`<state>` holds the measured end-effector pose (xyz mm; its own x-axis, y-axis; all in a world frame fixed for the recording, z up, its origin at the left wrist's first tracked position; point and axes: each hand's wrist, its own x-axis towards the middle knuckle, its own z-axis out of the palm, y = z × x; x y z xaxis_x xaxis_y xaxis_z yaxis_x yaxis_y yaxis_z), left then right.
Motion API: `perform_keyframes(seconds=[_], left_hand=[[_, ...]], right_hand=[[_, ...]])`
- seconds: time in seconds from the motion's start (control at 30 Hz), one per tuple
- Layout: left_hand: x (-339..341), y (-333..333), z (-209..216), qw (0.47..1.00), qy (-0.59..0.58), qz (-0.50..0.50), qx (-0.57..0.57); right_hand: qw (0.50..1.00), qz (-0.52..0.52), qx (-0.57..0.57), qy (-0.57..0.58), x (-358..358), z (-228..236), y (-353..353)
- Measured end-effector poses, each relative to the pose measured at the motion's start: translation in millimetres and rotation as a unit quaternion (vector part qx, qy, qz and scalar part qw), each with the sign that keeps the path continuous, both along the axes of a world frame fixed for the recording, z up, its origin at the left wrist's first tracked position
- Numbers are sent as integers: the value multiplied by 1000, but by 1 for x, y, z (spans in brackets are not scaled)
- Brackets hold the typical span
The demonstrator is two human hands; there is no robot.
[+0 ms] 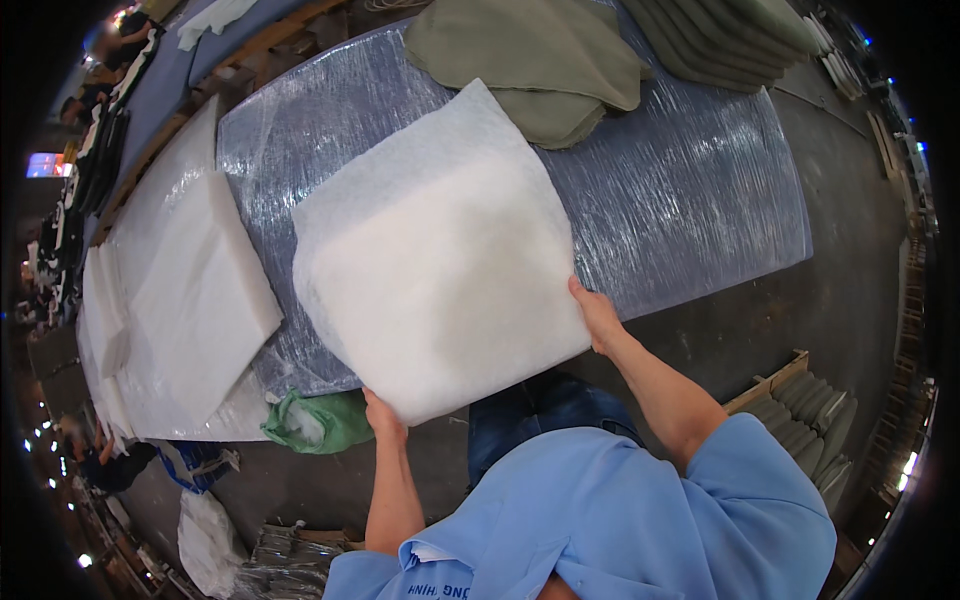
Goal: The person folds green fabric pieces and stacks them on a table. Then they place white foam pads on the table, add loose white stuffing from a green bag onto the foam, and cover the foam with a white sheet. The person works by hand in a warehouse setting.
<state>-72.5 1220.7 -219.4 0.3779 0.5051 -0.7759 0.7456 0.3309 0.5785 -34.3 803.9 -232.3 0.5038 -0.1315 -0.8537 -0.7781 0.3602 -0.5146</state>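
A white cushion insert (430, 270), wrapped in fluffy wadding, is held flat in front of me over the plastic-covered table (690, 210). Thin wadding sticks out past its far edge and left side. My left hand (385, 415) grips the near left corner, and my right hand (597, 318) grips the right edge close to the near right corner. Both thumbs show at the edges; the other fingers are mostly hidden beneath the insert. Just beyond it lie olive-green fabric covers (530, 60).
White wadding sheets (200, 300) are stacked at the left. A green bag (335, 420) with white stuff inside hangs by the table's near edge. Green cushions are piled at the far right (720, 40) and in a wooden crate (775, 385) at right. Other people (105, 460) are at the left.
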Motion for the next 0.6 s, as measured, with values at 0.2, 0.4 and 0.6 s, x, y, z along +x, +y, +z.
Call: perform_keyframes(seconds=[0.2, 0.4, 0.6], left_hand=[[10, 7, 11, 998, 40, -27, -40], [13, 30, 21, 980, 171, -78, 62], [18, 30, 28, 947, -101, -154, 263]], right_hand=[[1000, -12, 12, 14, -6, -7, 1], [958, 192, -211, -33, -4, 40, -23], [943, 198, -232, -129, 3, 65, -9]])
